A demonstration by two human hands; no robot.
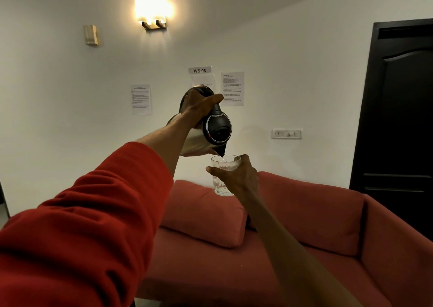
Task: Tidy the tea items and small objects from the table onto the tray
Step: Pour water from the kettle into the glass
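Two hands up in the air: the left hand (199,108) grips the kettle (206,130) by its handle, tipped so the spout sits right over the glass (222,180), which the right hand (236,177) holds. Behind them there's a red sofa (304,224), white wall (70,119) with papers (232,88), lit lamp (153,8), dark door (398,119).

Open air surrounds the raised kettle (206,128) and glass (223,177) from nine through twelve to three o'clock, bounded behind by the wall (281,48), while at six o'clock the red sofa (304,213) blocks downward passage.
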